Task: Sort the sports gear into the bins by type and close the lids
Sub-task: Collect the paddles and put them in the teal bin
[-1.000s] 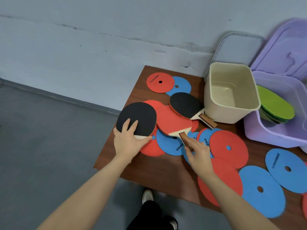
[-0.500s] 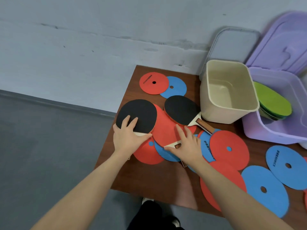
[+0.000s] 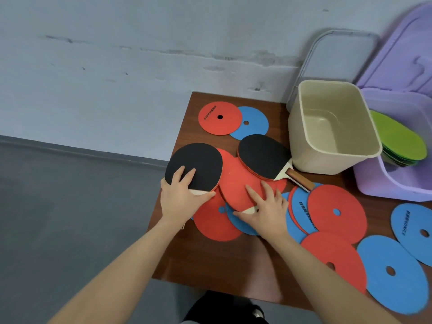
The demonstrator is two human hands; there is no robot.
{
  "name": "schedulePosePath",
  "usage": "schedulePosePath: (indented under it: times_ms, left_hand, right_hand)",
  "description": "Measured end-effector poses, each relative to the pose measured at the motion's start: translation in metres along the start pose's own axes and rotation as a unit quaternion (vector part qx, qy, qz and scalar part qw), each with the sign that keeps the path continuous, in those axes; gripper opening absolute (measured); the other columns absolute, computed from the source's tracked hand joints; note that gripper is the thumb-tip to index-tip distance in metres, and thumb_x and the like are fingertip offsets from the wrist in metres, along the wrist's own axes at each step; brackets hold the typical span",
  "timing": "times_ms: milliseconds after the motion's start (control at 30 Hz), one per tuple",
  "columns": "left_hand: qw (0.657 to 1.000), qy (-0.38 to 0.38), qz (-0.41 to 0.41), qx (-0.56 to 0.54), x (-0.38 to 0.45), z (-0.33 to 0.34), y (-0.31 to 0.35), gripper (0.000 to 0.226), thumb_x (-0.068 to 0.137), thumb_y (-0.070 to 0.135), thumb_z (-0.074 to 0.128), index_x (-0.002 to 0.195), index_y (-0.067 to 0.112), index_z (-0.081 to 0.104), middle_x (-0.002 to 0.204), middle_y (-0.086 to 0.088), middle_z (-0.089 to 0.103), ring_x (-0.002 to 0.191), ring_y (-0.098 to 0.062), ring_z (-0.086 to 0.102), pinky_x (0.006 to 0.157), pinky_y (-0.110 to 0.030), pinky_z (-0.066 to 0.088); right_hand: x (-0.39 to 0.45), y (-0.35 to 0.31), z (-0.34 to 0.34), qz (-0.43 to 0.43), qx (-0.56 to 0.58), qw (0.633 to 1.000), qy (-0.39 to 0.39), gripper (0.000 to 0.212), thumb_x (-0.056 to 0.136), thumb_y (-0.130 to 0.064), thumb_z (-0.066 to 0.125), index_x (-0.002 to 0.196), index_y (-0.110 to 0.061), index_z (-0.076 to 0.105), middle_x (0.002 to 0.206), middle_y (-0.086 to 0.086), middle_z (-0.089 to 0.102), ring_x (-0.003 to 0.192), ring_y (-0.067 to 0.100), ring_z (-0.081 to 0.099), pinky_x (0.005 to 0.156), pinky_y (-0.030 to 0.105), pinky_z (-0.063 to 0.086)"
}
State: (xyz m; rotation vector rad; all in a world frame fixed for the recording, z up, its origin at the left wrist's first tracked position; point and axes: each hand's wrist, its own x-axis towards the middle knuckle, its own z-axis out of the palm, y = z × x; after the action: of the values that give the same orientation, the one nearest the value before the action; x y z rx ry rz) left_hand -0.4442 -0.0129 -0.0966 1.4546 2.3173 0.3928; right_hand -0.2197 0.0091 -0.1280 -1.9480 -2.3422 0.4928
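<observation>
Paddles — three at table's 9 o'clock edge | left hand (image 3: 181,195) fingers flat on black paddle (image 3: 194,166), thumb at neck | right hand (image 3: 265,208) spread on red paddle (image 3: 240,185) | advice: grip handles, lift clear of discs, drop into beige bin (image 3: 301,146) at 2 o'clock.

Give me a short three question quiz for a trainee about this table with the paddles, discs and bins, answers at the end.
1. True or false: the beige bin already holds a paddle.
2. Which bin holds the green discs? A) beige bin B) purple bin
3. Fill in: the left hand rests on the ____-faced paddle, the right hand on the red-faced paddle.

Key: 1 false; 2 B; 3 black.
</observation>
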Motion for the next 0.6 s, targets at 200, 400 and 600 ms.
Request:
schedulePosePath:
  times_ms: [200, 400, 600]
  left_hand:
    - [0.999, 0.037, 0.010, -0.031, -0.008, -0.016, 0.003, 0.089, 0.064, 0.072, 0.064, 0.140, 0.035, 0.037, 0.150, 0.009, 0.028, 0.134, -0.035, 0.021, 0.097, -0.050, 0.042]
    - [0.995, 0.077, 0.031, -0.049, -0.015, -0.034, 0.010, 0.089, 0.061, 0.073, 0.065, 0.138, 0.035, 0.040, 0.149, 0.011, 0.030, 0.133, -0.035, 0.022, 0.095, -0.049, 0.045]
    - [0.996, 0.071, 0.042, -0.046, -0.031, -0.036, 0.023, 0.091, 0.060, 0.077, 0.060, 0.139, 0.037, 0.038, 0.149, 0.012, 0.029, 0.132, -0.037, 0.022, 0.097, -0.050, 0.043]
  right_hand:
    - [-0.009, 0.003, -0.017, -0.009, 0.121, 0.992, 0.036, 0.088, 0.057, -0.085, 0.042, 0.135, -0.046, 0.038, 0.147, 0.000, 0.029, 0.134, 0.027, 0.027, 0.106, 0.049, 0.023]
    - [-0.025, 0.003, -0.032, -0.008, 0.199, 0.979, 0.038, 0.082, 0.053, -0.080, 0.060, 0.128, -0.049, 0.047, 0.144, -0.009, 0.033, 0.130, 0.016, 0.033, 0.106, 0.044, 0.024]
    - [-0.038, 0.018, -0.039, -0.040, 0.112, 0.993, -0.002, 0.086, 0.049, -0.085, 0.047, 0.128, -0.051, 0.046, 0.144, -0.011, 0.034, 0.130, 0.016, 0.033, 0.105, 0.040, 0.025]
